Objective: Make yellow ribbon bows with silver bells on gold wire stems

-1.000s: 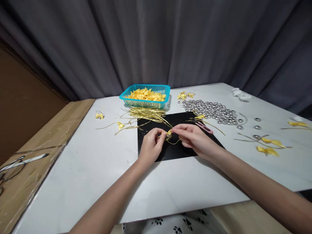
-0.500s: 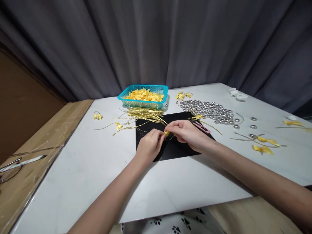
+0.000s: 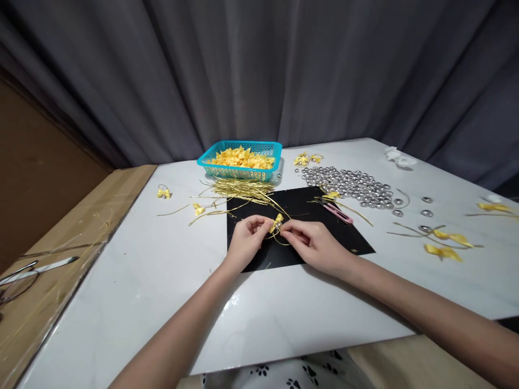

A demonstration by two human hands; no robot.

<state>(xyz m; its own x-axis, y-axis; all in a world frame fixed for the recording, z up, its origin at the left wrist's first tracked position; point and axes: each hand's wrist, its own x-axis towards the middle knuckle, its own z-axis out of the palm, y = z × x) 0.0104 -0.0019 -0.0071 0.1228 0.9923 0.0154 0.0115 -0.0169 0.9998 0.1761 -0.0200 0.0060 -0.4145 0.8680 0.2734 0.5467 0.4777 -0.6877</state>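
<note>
A small yellow ribbon bow (image 3: pixel 278 220) with a silver bead at its middle is between my hands, above a black mat (image 3: pixel 343 237). My left hand (image 3: pixel 248 239) pinches the bow's left side between thumb and fingertips. Thin gold cord (image 3: pixel 283 243) curves in a loop below the bow. On the other side, the closed fingertips of my right hand (image 3: pixel 314 243) grip the cord close to the bead; the exact grip point is partly hidden. Pink-handled snips (image 3: pixel 339 213) lie on the mat beyond my right hand.
Yellow bows fill a turquoise basket (image 3: pixel 239 172) at the back. Gold cord pieces (image 3: pixel 243 188) lie before it. Silver beads (image 3: pixel 351 186) are heaped to the right, near loose yellow ribbons (image 3: pixel 450 237). A finished-looking bow (image 3: pixel 164 192) sits at left; cardboard (image 3: pixel 81 254) borders the table.
My right hand has come lower, toward me, and turned. The bow, mostly covered by fingers before, now shows its silver bead. My left hand still holds it.
</note>
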